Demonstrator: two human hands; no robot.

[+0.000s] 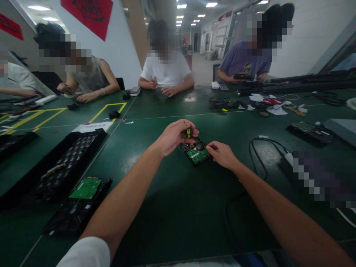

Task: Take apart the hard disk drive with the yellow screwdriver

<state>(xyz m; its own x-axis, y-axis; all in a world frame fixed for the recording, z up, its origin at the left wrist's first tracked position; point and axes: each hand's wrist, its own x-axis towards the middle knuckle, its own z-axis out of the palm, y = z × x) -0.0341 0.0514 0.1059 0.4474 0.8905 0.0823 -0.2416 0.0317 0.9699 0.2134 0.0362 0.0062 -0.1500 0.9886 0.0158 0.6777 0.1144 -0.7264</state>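
The hard disk drive [197, 155] was placed on the bench [172, 215], well in from its near edge, board side up, apparently for access. A black-and-yellow screwdriver [188, 132] was clamped in the left hand [174, 138]; the drive's side was pinched by the right hand's [222, 153] fingers, seemingly for steadiness. No brand was legible.

Exposure dim overall; near part of the worktop [172, 215] falls to very dark green. Source: white ceiling lights [211, 5] toward the rear, clipped. Pale glare patches on the worktop, one right of the hands [222, 155]. Soft shadow between the forearms [128, 189]. Far corridor [198, 59] hazy, low contrast. Edges stretched, wide-angle. Circuit board [198, 155] detail soft. Mosaic blocks mask heads [160, 39] and an area at right.
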